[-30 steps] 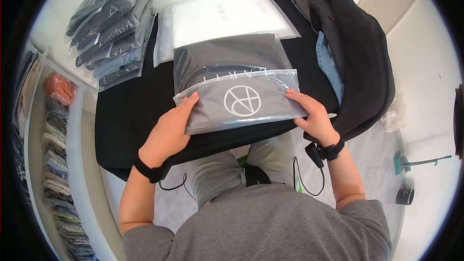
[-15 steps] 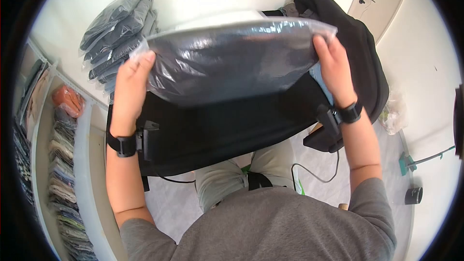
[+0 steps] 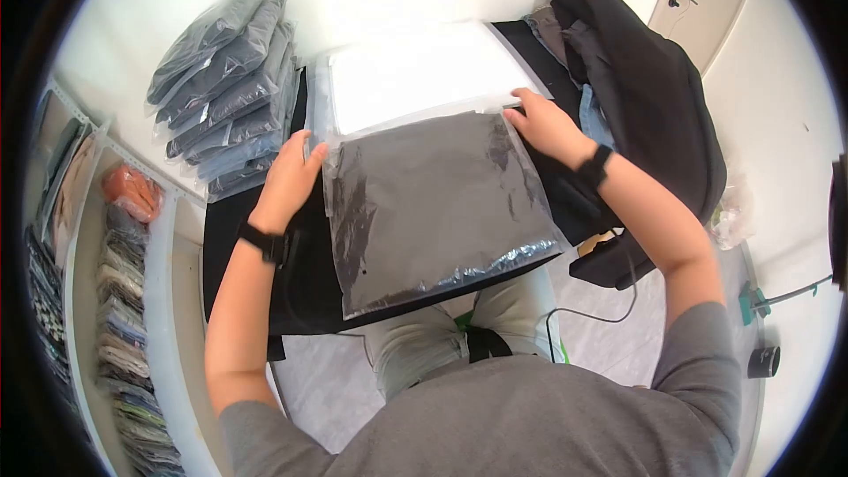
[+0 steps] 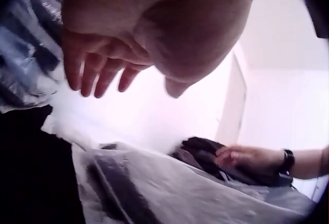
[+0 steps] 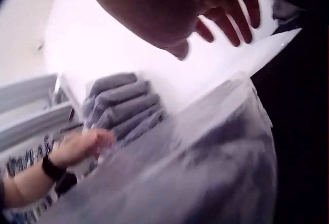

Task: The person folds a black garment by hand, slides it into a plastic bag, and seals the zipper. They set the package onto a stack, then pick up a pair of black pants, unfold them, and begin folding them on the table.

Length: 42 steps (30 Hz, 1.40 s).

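A dark grey garment in a clear plastic bag [image 3: 437, 203] lies flat on the black-covered table [image 3: 238, 265], its plain side up and its lower edge near the table's front. My left hand [image 3: 290, 181] is beside the bag's upper left corner. In the left wrist view, the fingers of that hand [image 4: 154, 33] hang loosely extended with nothing in them. Close by the upper right corner is my right hand [image 3: 555, 131], and in the right wrist view its fingers [image 5: 238, 26] are spread and hold nothing. White flat bags [image 3: 411, 71] lie just behind the garment bag.
Several bagged garments [image 3: 234, 93] form a tall stack at the back left. Black cloth and other clothes [image 3: 645, 97] are heaped along the right side. Shelves [image 3: 163, 300] filled with folded clothes stand at the left, and a cable [image 3: 601, 318] hangs at the table's front right.
The bagged garment was lying logo side up, then was lifted by both hands and turned over. Now it lies plain side up, and both hands have let go at its far corners.
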Available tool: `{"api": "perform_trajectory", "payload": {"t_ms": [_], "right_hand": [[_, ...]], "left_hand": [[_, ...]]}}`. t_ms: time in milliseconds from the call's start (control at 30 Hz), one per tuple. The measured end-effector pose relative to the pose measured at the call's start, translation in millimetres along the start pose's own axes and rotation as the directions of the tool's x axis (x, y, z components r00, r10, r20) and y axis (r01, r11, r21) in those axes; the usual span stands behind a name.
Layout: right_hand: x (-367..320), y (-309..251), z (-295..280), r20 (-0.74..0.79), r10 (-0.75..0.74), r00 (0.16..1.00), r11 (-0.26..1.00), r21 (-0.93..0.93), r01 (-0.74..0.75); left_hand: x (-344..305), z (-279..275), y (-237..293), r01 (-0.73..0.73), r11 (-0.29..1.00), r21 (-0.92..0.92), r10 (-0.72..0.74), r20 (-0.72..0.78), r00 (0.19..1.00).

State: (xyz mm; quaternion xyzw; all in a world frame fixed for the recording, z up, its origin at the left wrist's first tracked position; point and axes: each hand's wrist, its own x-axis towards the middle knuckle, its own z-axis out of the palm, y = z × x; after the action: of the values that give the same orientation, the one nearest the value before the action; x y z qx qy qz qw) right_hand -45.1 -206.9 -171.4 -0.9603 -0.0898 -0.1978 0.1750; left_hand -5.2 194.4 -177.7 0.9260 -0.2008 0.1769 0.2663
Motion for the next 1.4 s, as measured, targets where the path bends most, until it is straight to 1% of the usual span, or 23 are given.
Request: {"api": "perform_trajectory", "payload": {"t_ms": [33, 67, 100, 133, 200, 233, 300, 433, 533, 633, 833, 1067, 1133, 1167, 1200, 1233, 1267, 1300, 1333, 1367, 1400], "right_hand": [[-6.4, -16.6, -3.8, -0.105, -0.201, 0.974, 0.979, 0.010, 0.203], [-13.9, -33.2, -12.4, 0.032, -0.379, 0.925, 0.924, 0.061, 0.377], [-28.0, -50.9, -17.6, 0.236, -0.425, 0.874, 0.898, -0.016, 0.441], [-36.6, -54.8, -7.7, 0.363, -0.467, 0.806, 0.853, -0.054, 0.519], [-44.3, -57.8, -0.7, 0.470, -0.503, 0.726, 0.802, -0.060, 0.594], [-44.4, -56.2, 3.9, 0.478, -0.501, 0.722, 0.804, -0.052, 0.592], [-41.9, -52.0, 12.0, 0.493, -0.528, 0.692, 0.775, -0.053, 0.629], [-40.2, -49.0, 16.5, 0.529, -0.505, 0.682, 0.803, -0.002, 0.596], [-38.5, -49.6, 16.9, 0.515, -0.505, 0.693, 0.820, 0.035, 0.572], [-36.9, -50.4, 17.2, 0.547, -0.481, 0.685, 0.843, 0.074, 0.533], [-35.6, -51.0, 17.2, 0.571, -0.461, 0.679, 0.856, 0.086, 0.509], [-32.9, -45.9, 16.1, 0.549, -0.486, 0.680, 0.851, 0.119, 0.512], [-25.4, -46.4, 8.5, 0.605, -0.492, 0.626, 0.863, 0.247, 0.440], [-17.9, -45.2, -2.1, 0.644, -0.480, 0.595, 0.877, 0.333, 0.346], [-12.2, -30.9, 1.5, 0.576, -0.515, 0.635, 0.833, 0.512, 0.211], [-9.8, -28.9, -9.3, 0.556, -0.384, 0.737, 0.765, 0.638, -0.083], [-10.3, -27.8, -19.5, 0.564, -0.232, 0.792, 0.590, 0.729, -0.346], [-15.1, -16.8, -17.1, 0.469, -0.067, 0.881, 0.553, 0.752, -0.358], [-20.6, -3.5, -11.4, 0.359, 0.100, 0.928, 0.513, 0.781, -0.357], [-29.7, 2.7, -10.3, 0.330, 0.266, 0.906, 0.515, 0.746, -0.423], [-37.3, 7.1, -9.1, 0.292, 0.426, 0.856, 0.500, 0.713, -0.492]], "left_hand": [[-6.7, -20.7, 40.2, -0.007, 0.995, -0.098, 0.019, 0.115, 0.993], [-11.7, -23.1, 56.9, -0.146, 0.975, -0.166, 0.174, 0.168, 0.970], [-15.8, -24.5, 75.7, -0.250, 0.935, -0.251, 0.320, 0.293, 0.901], [-24.2, -16.5, 82.2, -0.385, 0.918, -0.098, 0.390, 0.405, 0.827], [-35.0, -5.6, 92.1, -0.593, 0.802, 0.072, 0.474, 0.528, 0.705], [-36.4, -0.5, 87.5, -0.587, 0.807, 0.065, 0.470, 0.533, 0.704], [-36.3, 11.6, 78.7, -0.608, 0.792, 0.064, 0.450, 0.613, 0.650], [-34.6, 17.1, 72.8, -0.588, 0.807, 0.053, 0.426, 0.638, 0.642], [-31.1, 17.4, 71.2, -0.549, 0.836, 0.007, 0.408, 0.660, 0.631], [-29.2, 19.8, 69.3, -0.530, 0.848, -0.017, 0.393, 0.692, 0.605], [-26.1, 20.2, 66.6, -0.473, 0.879, -0.063, 0.362, 0.733, 0.576], [-25.1, 19.5, 66.5, -0.466, 0.882, -0.073, 0.365, 0.733, 0.575], [-21.2, 16.7, 67.8, -0.414, 0.902, -0.118, 0.355, 0.749, 0.560], [-16.7, 8.7, 68.2, -0.353, 0.912, -0.208, 0.384, 0.735, 0.559], [-9.6, 4.7, 57.6, -0.291, 0.895, -0.338, 0.446, 0.668, 0.596], [-9.1, -8.5, 54.0, 0.027, 0.864, -0.503, 0.332, 0.608, 0.721], [-9.2, -21.7, 51.1, 0.313, 0.698, -0.644, 0.173, 0.576, 0.799], [-15.6, -28.5, 45.1, 0.384, 0.554, -0.739, 0.022, 0.474, 0.880], [-26.6, -33.6, 36.7, 0.402, 0.390, -0.828, -0.149, 0.374, 0.915], [-36.4, -34.5, 21.6, 0.463, 0.334, -0.821, -0.297, 0.375, 0.878], [-45.5, -32.7, 9.4, 0.559, 0.286, -0.778, -0.452, 0.405, 0.795]]}}
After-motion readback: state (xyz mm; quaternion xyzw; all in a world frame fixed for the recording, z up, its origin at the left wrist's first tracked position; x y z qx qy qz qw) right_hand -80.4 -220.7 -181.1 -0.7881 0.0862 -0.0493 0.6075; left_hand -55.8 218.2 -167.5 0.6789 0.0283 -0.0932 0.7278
